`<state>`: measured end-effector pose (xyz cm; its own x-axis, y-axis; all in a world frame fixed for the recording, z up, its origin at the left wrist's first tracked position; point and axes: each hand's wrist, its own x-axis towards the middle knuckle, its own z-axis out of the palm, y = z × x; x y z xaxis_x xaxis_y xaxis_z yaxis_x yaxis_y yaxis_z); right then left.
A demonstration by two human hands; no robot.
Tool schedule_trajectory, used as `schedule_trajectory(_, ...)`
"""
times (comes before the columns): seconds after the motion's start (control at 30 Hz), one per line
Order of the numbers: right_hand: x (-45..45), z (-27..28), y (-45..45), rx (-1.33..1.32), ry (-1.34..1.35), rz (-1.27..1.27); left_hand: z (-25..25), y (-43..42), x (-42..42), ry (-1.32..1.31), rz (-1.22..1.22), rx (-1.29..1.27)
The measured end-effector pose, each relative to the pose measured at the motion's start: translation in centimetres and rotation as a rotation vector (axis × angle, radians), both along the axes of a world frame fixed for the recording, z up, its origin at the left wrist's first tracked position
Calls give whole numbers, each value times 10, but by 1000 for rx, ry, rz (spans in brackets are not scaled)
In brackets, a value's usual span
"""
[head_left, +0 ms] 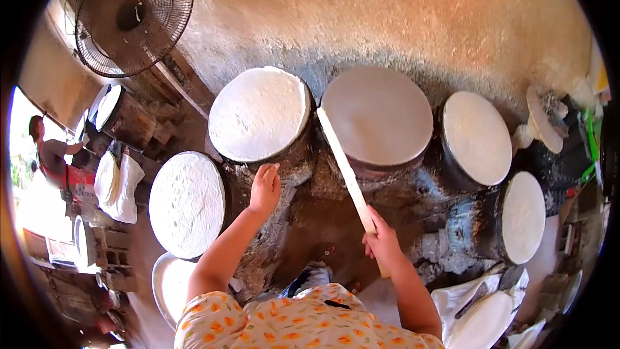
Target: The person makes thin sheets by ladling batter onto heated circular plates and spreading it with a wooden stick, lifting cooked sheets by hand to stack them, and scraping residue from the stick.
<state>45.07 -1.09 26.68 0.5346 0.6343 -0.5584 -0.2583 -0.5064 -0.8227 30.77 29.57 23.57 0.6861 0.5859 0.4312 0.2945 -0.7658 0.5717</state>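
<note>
My right hand (382,240) grips a long flat wooden paddle (345,171), which slants up and to the left. Its tip is beside the left edge of a bare grey round griddle (376,116). My left hand (265,189) is curled closed, with nothing visible in it. It hovers just in front of a griddle's rim, where a thick, rough white flatbread (259,115) covers the top. Lower left, another griddle carries a lumpy white flatbread (187,205). To the right, two griddles hold smoother flatbreads, one at the back (478,137) and one nearer (524,218).
A large fan (134,18) stands at upper left before the rough wall (361,13). A white basin (169,287) is by my left side. Lower right, a round white flatbread (481,323) rests on a cloth. Another person (51,152) is at the far left, near a bright opening.
</note>
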Motion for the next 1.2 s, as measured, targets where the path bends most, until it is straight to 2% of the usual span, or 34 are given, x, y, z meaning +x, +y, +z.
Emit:
schedule_trajectory(0.03, 8, -10, 17, 0, -15, 7, 1, 0, -3, -11, -6, -22)
schedule_trajectory(0.07, 15, -23, 33, -26, -280, 59, 1, 1, -6, -18, -11, -44)
schedule_trajectory(0.13, 23, -40, 51, -48, -552, 120, 0, 6, -9, -58, -27, 0)
schedule_trajectory(0.2, 19, -41, 52, -39, -280, 81, 3, 8, -10, -40, -18, 27)
schedule_trajectory(0.27, 3, -9, 47, -37, 4, 103, 7, 13, -4, -38, -9, -15)
schedule_trajectory(0.37, -23, -14, 19, 31, 132, 196, 2, 29, 17, -49, 29, 70)
schedule_trajectory(0.4, -26, -18, 11, 36, 157, 233, 9, 32, 28, 18, 81, 146)
schedule_trajectory(0.47, -31, -19, 3, 33, 76, 260, 17, 35, 57, 100, 250, 221)
schedule_trajectory(0.5, -33, -27, -1, 50, -5, 286, 19, 37, 70, 92, 246, 218)
schedule_trajectory(0.57, -33, -20, -1, 18, -169, 370, 20, 45, 92, 342, 322, 108)
schedule_trajectory(0.6, -34, -20, -3, 19, -174, 367, 12, 54, 98, 336, 320, 110)
schedule_trajectory(0.67, -37, -24, -13, 77, -275, 379, -5, 79, 104, 503, 324, 271)
schedule_trajectory(0.73, -38, -33, -30, 36, -283, 369, 5, 94, 97, 479, 308, 259)
schedule_trajectory(0.8, -37, -32, -43, 1, -287, 357, 13, 110, 81, 63, 285, 260)
schedule_trajectory(0.87, -40, -23, -58, -144, -289, 250, 47, 110, 59, -154, 247, 306)
schedule_trajectory(0.9, -43, -39, -72, -88, -430, 232, 59, 115, 47, -155, 189, 398)
schedule_trajectory(1.0, -53, -37, -94, -75, -573, 158, 93, 123, 22, -128, 154, 441)
schedule_trajectory(1.13, -70, -34, -126, -76, -560, -9, 133, 113, 18, -78, 39, 555)
schedule_trajectory(1.2, -77, -24, -139, -96, -388, -19, 158, 76, 33, -62, -70, 413)
